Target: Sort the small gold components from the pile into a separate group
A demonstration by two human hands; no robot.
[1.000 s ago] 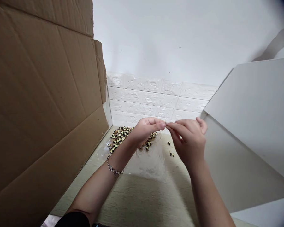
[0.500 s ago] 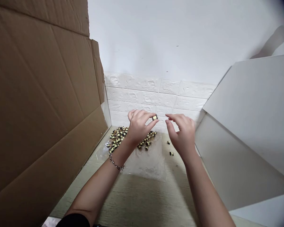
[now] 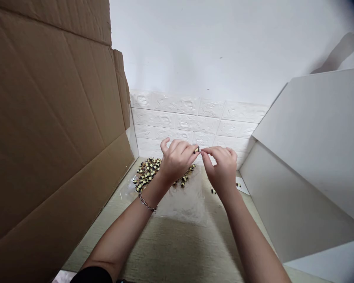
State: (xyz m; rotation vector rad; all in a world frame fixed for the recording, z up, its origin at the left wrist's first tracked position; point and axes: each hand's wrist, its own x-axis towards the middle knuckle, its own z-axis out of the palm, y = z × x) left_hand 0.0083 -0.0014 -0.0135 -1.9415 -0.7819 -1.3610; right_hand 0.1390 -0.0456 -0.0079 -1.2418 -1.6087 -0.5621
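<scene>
A part [image 3: 196, 149] is pinched at both ends by the closed fingers of the left hand [image 3: 177, 160] and right hand [image 3: 222, 168]. It is held above the pile [image 3: 149, 171] on the table [image 3: 171, 251], likely for clearer fingertip access.

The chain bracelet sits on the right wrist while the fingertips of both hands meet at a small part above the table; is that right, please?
Not quite: the head view shows the chain bracelet on the left wrist, not the right. The rest stands: the left hand and the right hand meet at a small part above the table.
</scene>
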